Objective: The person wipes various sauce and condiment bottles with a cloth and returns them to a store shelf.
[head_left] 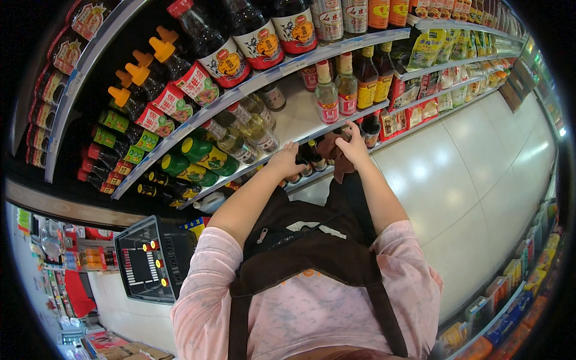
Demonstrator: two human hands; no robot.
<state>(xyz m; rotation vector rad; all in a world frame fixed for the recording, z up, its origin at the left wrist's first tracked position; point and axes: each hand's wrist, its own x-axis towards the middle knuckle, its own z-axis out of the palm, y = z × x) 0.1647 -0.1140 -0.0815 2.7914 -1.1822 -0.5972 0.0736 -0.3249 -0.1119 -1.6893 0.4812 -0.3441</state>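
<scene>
My right hand (353, 146) holds a brown cloth (335, 150) at the front edge of a shop shelf (299, 114). Its fingers reach up to the edge, just below two clear bottles with pink labels (329, 96). My left hand (286, 160) rests on the same shelf edge with its fingers spread, and holds nothing. Close to its left stand clear glass bottles (258, 130) of pale yellow liquid. Green-capped bottles (209, 157) lie further left along that shelf. Under both hands, dark bottles (317, 155) on the lower shelf are partly hidden.
Large dark bottles (258, 38) and sauce bottles with yellow pump tops (157, 101) fill the shelf above. A black shopping basket (175, 258) holding several yellow-capped bottles is at the left. Packaged goods (407, 96) line the shelves to the right. Another stocked shelf (499, 310) runs behind me.
</scene>
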